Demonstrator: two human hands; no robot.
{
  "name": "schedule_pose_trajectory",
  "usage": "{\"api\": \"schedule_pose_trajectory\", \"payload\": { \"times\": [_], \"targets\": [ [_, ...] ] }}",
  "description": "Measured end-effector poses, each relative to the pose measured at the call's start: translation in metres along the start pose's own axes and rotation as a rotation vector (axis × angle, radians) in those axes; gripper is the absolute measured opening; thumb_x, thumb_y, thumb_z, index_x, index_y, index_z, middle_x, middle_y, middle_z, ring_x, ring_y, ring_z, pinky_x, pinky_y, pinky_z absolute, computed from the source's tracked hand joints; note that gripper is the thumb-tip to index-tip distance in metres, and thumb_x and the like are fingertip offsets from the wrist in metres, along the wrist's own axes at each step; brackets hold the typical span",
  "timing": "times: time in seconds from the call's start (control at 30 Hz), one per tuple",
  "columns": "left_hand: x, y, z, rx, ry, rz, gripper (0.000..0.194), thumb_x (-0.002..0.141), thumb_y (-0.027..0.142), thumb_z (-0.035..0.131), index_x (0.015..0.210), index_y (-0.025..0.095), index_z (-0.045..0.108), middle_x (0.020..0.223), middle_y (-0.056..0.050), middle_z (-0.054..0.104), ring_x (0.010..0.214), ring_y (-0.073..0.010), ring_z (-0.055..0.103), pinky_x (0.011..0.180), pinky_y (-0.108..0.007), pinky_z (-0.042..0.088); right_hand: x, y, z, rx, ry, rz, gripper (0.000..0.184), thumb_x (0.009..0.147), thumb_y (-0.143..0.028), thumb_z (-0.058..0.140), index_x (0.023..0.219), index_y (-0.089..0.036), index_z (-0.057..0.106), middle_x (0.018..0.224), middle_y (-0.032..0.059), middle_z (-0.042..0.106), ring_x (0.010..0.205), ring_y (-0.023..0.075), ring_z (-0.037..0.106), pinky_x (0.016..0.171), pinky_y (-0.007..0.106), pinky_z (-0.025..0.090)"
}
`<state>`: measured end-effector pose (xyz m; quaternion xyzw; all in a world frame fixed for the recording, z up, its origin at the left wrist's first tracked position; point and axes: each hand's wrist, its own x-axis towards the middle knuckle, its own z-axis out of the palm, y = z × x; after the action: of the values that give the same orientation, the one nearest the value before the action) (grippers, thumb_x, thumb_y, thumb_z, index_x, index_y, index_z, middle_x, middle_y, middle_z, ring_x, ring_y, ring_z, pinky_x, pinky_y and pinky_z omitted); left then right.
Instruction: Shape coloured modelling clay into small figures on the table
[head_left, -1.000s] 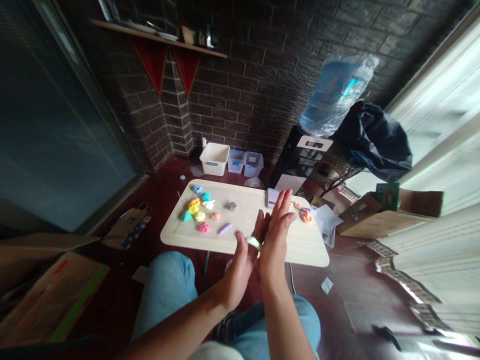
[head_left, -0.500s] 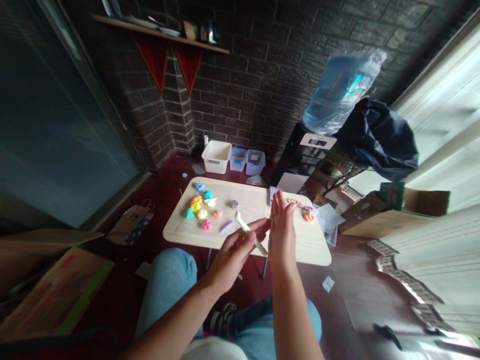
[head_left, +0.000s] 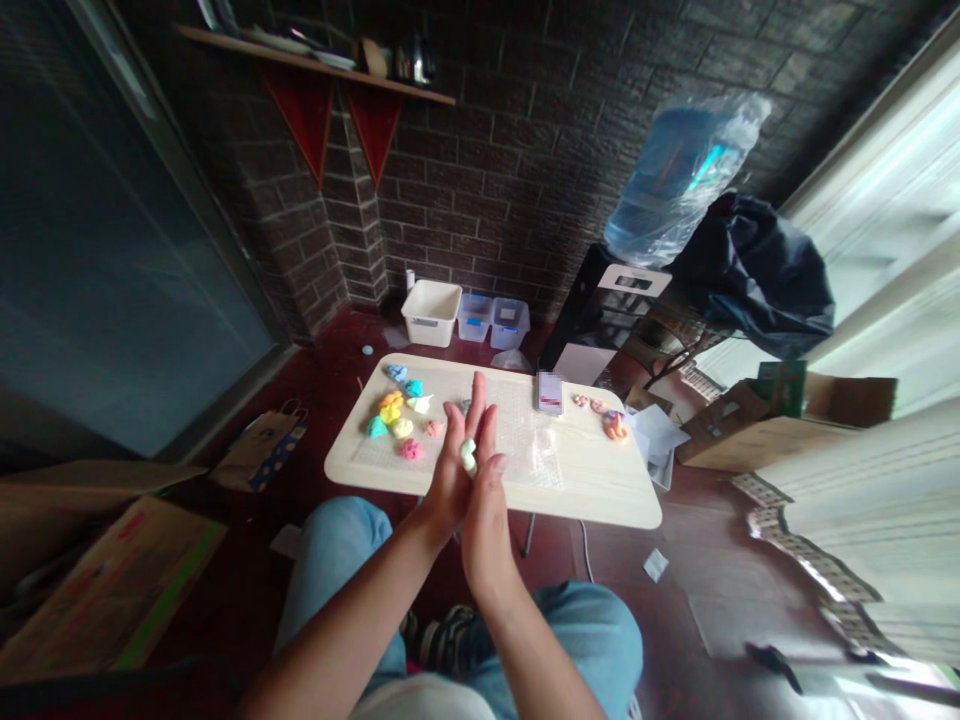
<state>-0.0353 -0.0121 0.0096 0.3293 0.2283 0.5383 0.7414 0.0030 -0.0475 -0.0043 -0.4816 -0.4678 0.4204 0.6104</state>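
My left hand (head_left: 448, 470) and my right hand (head_left: 487, 505) are pressed palm to palm above the near edge of a low pale wooden table (head_left: 600, 485), fingers stretched upward. A pale green lump of clay (head_left: 468, 455) is squeezed between the palms. Several small colourful clay shapes (head_left: 397, 415) lie on the table's left part, just beyond my left hand. Orange and pink clay pieces (head_left: 615, 427) sit at the right end. A clear textured mat (head_left: 529, 440) covers the table's middle, with a small card-like object (head_left: 550, 392) at its far edge.
A white bin (head_left: 431, 313) and two clear boxes (head_left: 491, 322) stand by the brick wall. A water dispenser (head_left: 600, 320) with a blue bottle (head_left: 675, 180) and a dark bag (head_left: 757, 275) stand right. Cardboard boxes (head_left: 795, 425), a paper bag (head_left: 262, 450) and flat cardboard (head_left: 97, 590) lie around.
The clay was a long thin strip held between my hands half a second ago; now it is a bunched lump between my palms. Both hands have shifted left and nearer to me.
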Motion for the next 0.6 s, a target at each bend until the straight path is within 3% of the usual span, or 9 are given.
{"api": "schedule_pose_trajectory", "payload": {
  "times": [0.13, 0.2, 0.37, 0.5, 0.6],
  "targets": [
    [-0.014, -0.013, 0.012, -0.094, -0.045, -0.069, 0.066, 0.096, 0.064, 0.02, 0.154, 0.034, 0.026, 0.161, 0.005, 0.032, 0.153, -0.0215, 0.007, 0.125, -0.044, 0.009, 0.029, -0.01, -0.015, 0.003, 0.097, -0.025, 0.066, 0.097, -0.064, 0.016, 0.155, -0.033, 0.017, 0.165, -0.0026, 0.015, 0.153, 0.0171, 0.007, 0.124, 0.048, 0.003],
    [-0.017, -0.012, 0.013, -0.098, -0.052, -0.074, 0.067, 0.096, 0.064, 0.024, 0.154, 0.032, 0.026, 0.161, 0.003, 0.032, 0.153, -0.022, 0.007, 0.125, -0.044, 0.009, 0.026, -0.012, -0.014, 0.017, 0.076, -0.011, 0.063, 0.098, -0.062, 0.015, 0.155, -0.035, 0.014, 0.165, -0.0035, 0.014, 0.153, 0.0168, 0.007, 0.124, 0.049, 0.003],
    [-0.009, 0.002, 0.004, -0.09, -0.03, -0.047, 0.061, 0.095, 0.065, 0.025, 0.151, 0.04, 0.03, 0.161, 0.013, 0.029, 0.153, -0.0142, -0.003, 0.125, -0.036, -0.001, -0.005, -0.001, -0.002, -0.019, -0.002, -0.04, 0.067, 0.098, -0.062, 0.022, 0.156, -0.028, 0.015, 0.166, -0.0006, 0.01, 0.154, 0.0187, 0.007, 0.124, 0.049, 0.003],
    [-0.011, -0.009, 0.01, -0.095, -0.054, -0.081, 0.067, 0.094, 0.066, 0.026, 0.154, 0.035, 0.026, 0.161, 0.007, 0.03, 0.153, -0.0211, 0.005, 0.126, -0.044, 0.005, 0.014, -0.002, -0.01, 0.039, 0.132, 0.031, 0.07, 0.095, -0.067, 0.018, 0.156, -0.031, 0.019, 0.165, -0.0024, 0.012, 0.154, 0.0192, 0.006, 0.124, 0.05, 0.004],
    [-0.013, -0.017, 0.011, -0.138, -0.045, -0.121, 0.068, 0.095, 0.065, 0.024, 0.155, 0.031, 0.026, 0.162, 0.004, 0.028, 0.153, -0.022, 0.006, 0.125, -0.044, 0.007, 0.026, -0.002, -0.016, 0.056, 0.136, 0.076, 0.071, 0.094, -0.069, 0.018, 0.155, -0.032, 0.019, 0.165, -0.0019, 0.014, 0.153, 0.0182, 0.006, 0.124, 0.049, 0.004]
  ]
}}
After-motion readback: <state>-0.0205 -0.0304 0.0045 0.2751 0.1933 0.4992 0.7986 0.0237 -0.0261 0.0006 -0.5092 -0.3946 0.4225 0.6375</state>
